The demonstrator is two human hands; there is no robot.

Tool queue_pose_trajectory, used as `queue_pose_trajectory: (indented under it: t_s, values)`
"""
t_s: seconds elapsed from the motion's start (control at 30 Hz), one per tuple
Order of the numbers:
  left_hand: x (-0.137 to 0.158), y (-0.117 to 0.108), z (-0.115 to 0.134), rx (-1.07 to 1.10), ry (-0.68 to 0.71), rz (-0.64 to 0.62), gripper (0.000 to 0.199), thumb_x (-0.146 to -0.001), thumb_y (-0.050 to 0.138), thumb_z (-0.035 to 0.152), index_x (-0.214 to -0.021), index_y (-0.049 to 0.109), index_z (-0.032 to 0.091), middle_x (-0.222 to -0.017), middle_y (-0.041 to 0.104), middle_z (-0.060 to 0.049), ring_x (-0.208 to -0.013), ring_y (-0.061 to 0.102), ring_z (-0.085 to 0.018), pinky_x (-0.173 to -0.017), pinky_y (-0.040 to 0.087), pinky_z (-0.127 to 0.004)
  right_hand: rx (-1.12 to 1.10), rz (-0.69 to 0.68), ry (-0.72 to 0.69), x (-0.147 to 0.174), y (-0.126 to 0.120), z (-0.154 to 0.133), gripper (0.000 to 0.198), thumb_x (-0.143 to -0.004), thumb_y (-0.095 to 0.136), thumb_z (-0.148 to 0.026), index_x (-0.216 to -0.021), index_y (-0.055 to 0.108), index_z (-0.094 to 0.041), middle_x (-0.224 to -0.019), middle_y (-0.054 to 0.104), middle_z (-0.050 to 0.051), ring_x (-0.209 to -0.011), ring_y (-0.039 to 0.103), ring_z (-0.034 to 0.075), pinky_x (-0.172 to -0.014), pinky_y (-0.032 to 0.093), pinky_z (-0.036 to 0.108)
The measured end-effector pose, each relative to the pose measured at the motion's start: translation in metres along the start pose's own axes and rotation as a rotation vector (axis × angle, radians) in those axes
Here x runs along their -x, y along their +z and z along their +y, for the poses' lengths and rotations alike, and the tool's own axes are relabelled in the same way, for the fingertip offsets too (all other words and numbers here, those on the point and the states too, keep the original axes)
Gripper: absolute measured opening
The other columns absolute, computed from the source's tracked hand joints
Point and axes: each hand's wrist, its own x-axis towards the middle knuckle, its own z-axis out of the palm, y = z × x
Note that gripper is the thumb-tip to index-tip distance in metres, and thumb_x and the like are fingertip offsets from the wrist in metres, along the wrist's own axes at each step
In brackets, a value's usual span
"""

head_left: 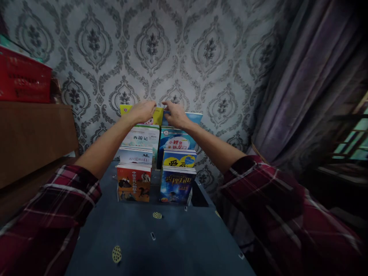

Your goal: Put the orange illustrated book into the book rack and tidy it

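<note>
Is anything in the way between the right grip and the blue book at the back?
Nothing visible: the right grip overlaps the back blue book in view, though touch is unclear. The teal book stands in front, lower down.

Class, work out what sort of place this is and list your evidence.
Probably a room in a home: damask-patterned wallpaper, a tied-back curtain and Chinese storybooks standing in rows suggest it.

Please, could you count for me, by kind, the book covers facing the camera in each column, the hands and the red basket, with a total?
Book covers in left column: 4
Book covers in right column: 4
Hands: 2 (left hand, right hand)
Red basket: 1
Total: 11
</note>
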Motion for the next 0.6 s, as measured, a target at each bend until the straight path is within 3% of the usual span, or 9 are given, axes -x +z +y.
queue_pose_trajectory:
  t_s: [0.37,0.5,0.6]
  values:
    - [0.007,-0.007,-0.023,0.108,0.042,0.236,0.038,-0.099,0.032,0.027,-0.12,0.064,0.02,-0.126,0.067,-0.01,-0.12,0.058,-0.026,-0.107,0.041,-0.039,-0.047,0.031,-0.01,0.003,0.0,0.0,0.058,-0.082,0.045,-0.009,-0.14,0.048,-0.017,-0.128,0.07,0.014,-0.118,0.06,0.033,-0.096,0.05,0.054]
    - [0.024,-0.014,-0.04,0.13,-0.102,0.335,0.037,-0.1,0.031,0.029,-0.118,0.063,0.023,-0.127,0.066,-0.01,-0.121,0.057,-0.027,-0.107,0.041,-0.039,-0.063,0.052,-0.009,0.007,-0.004,0.002,0.059,-0.081,0.045,-0.007,-0.139,0.049,-0.016,-0.13,0.07,0.015,-0.12,0.061,0.032,-0.099,0.049,0.056]
    - [0.036,-0.006,-0.064,0.185,-0.263,0.432,0.036,-0.101,0.031,0.034,-0.119,0.061,0.025,-0.129,0.064,-0.01,-0.126,0.054,-0.027,-0.108,0.041,-0.038,-0.076,0.042,-0.014,0.007,-0.007,0.003,0.057,-0.082,0.045,-0.008,-0.137,0.051,-0.018,-0.13,0.07,0.014,-0.12,0.062,0.031,-0.1,0.05,0.056]
